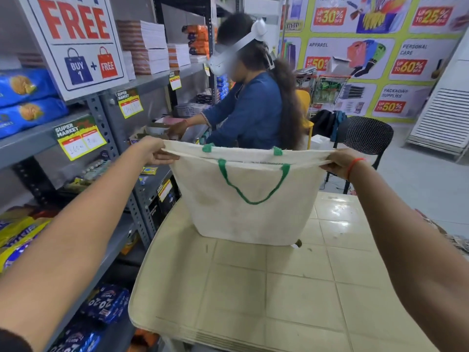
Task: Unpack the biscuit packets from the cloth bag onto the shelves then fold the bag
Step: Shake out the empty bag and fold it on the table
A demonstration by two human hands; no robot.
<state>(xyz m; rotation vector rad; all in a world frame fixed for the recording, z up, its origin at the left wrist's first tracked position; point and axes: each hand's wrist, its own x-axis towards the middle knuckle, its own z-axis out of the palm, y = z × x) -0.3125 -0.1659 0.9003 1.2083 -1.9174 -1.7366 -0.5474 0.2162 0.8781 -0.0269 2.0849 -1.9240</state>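
Bag [243, 212] on table [279, 288] — shelves [101, 118] left.

Cream cloth bag [243, 214], plain, with green looped handles [253, 196]. Beneath it, pale cream table top [253, 288] in a square tile pattern. At nine o'clock, grey metal shelves [106, 252] held blue biscuit packets [28, 97] printed with golden biscuits; yellow price tags [80, 139] on the edges. At ten o'clock, white sign [73, 39], red lettering.
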